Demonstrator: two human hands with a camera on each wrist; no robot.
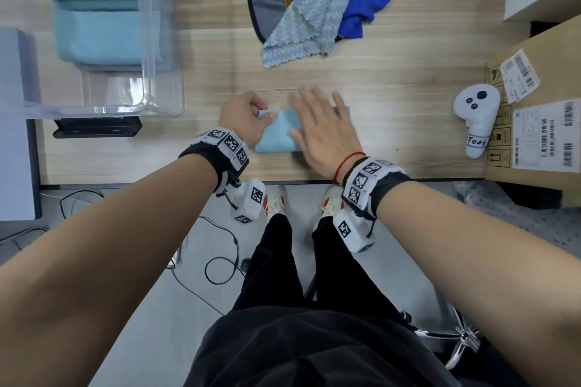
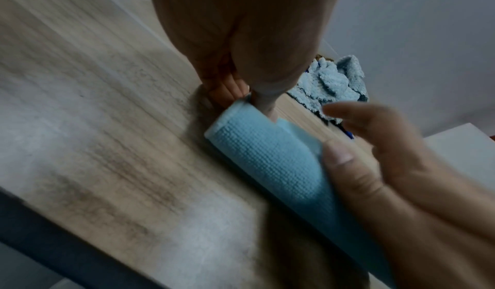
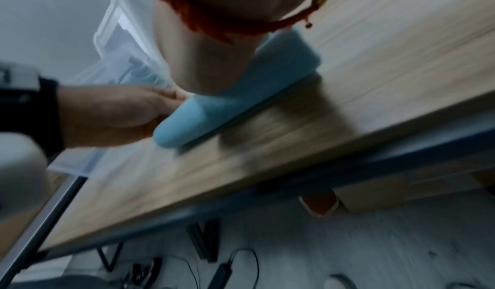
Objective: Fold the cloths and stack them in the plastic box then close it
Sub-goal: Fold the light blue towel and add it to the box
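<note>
While the head view takes in the whole wooden table (image 1: 393, 97), the clear plastic box (image 1: 147, 41) with folded cloths inside sits well off to the left of the grip, and a loose heap of cloths (image 1: 314, 0) lies beyond it. Only the left wrist view shows the waffle weave and the rounded fold of the light blue cloth (image 2: 267, 156). Right hand (image 1: 323, 129) lies flat on it, fingers spread. Left hand (image 1: 245, 119) pinches the cloth's left edge between thumb and curled fingers (image 2: 230, 90).
</note>
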